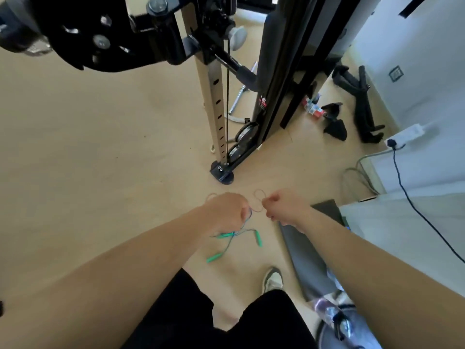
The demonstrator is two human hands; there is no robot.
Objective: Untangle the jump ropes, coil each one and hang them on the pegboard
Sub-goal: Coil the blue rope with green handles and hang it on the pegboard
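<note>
Grips bunched jump ropes (236, 233) in curled left hand (226, 212) at frame centre; pinches pale cord loop (258, 200) with right hand (281, 205), green handles (258, 239) dangling just below.

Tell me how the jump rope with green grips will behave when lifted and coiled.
Likely floppy: its thin cord droops in loose curves and crosses itself. The green grips at its ends look denser, so they'll probably swing once lifted. Seems light; such thin loops may slip or re-tangle unless pinched.
</note>
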